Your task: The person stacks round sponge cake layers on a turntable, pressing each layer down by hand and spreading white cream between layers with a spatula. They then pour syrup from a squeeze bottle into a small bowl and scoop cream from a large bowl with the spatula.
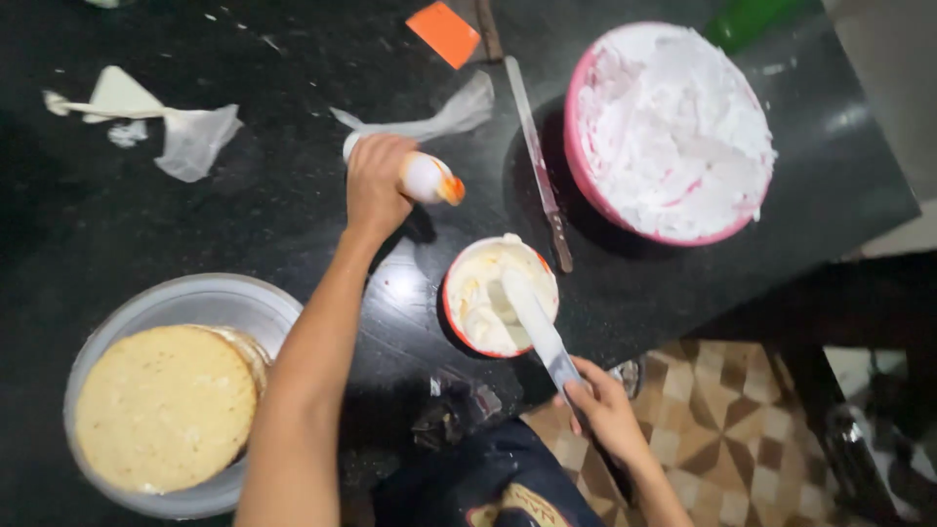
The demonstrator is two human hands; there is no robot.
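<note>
My left hand (374, 185) grips a cream-filled piping bag (427, 177) with an orange tip, held over the black counter (293, 234); the bag's clear tail trails up and to the right. My right hand (603, 402) holds the handle of a flat palette knife (535, 327), whose cream-coated blade rests in a small red bowl (500, 295) of pale cream near the counter's front edge.
A large pink bowl (673, 132) heaped with white whipped cream sits at the back right. A long knife (537, 161) lies beside it. A round sponge cake (164, 405) sits in a metal dish (224, 304) at front left. Used piping bags (185, 132) and an orange scraper (444, 32) lie further back.
</note>
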